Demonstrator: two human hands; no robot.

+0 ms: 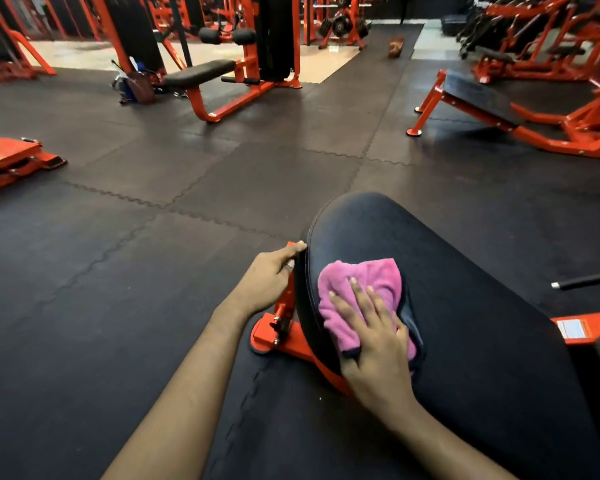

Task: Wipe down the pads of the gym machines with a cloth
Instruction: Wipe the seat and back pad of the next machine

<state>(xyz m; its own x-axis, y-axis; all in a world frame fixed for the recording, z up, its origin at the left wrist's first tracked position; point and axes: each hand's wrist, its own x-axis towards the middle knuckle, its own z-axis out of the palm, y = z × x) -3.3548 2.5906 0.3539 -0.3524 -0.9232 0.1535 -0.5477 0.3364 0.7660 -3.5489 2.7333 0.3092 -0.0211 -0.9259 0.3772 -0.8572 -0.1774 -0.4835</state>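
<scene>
The black pad (pixel 447 306) fills my five o'clock, with the pink cloth (pixel 361 282) on its nine o'clock side. My right hand (pixel 374 334) presses the cloth flat, fingers straight. I should keep even pressure and sweep toward twelve. My left hand (pixel 271 275) seems to grip the pad's edge, steadying it.

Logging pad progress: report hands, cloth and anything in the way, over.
Right hand flat on pink cloth, pressing it to black bench pad. Left hand grips pad's left edge. Nothing on pad ahead of cloth.
</scene>
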